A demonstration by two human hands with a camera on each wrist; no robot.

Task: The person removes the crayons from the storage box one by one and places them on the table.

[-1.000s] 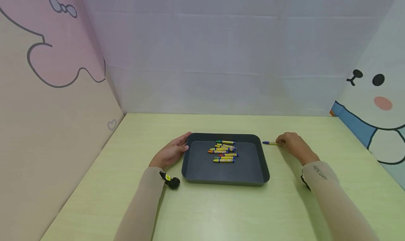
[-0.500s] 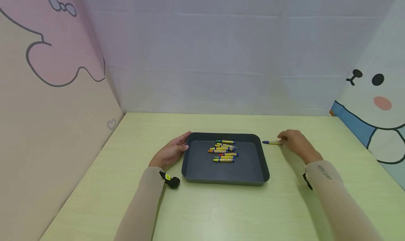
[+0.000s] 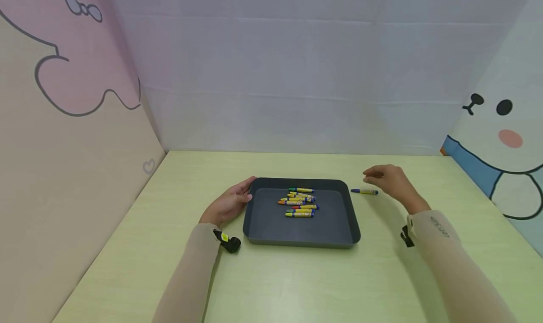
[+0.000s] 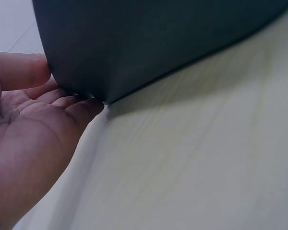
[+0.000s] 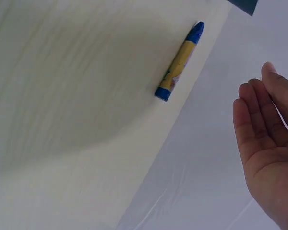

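My left hand (image 3: 228, 203) touches the left wall of a dark grey tray (image 3: 301, 233), fingers extended toward its far left corner. In the left wrist view its thumb and fingertips meet the tray's outer wall (image 4: 134, 43). Several yellow-wrapped crayons (image 3: 300, 214) lie in the tray, mostly parallel. A blue crayon with a yellow wrapper (image 3: 365, 191) lies on the table just right of the tray. Over its right end hovers my right hand (image 3: 391, 181), holding nothing, with thumb and fingers slightly bent. The right wrist view shows this crayon (image 5: 178, 64) apart from the fingers.
The pale wooden table (image 3: 297, 285) ends at a whitish back sheet (image 3: 271, 78). Cartoon-printed panels stand at the left (image 3: 85, 172) and right (image 3: 517, 181). A small black wrist camera (image 3: 231, 244) is strapped to the left sleeve.
My right hand has let go of the blue crayon and risen off it, leaving it lying on the table. The left hand and tray have stayed in place.
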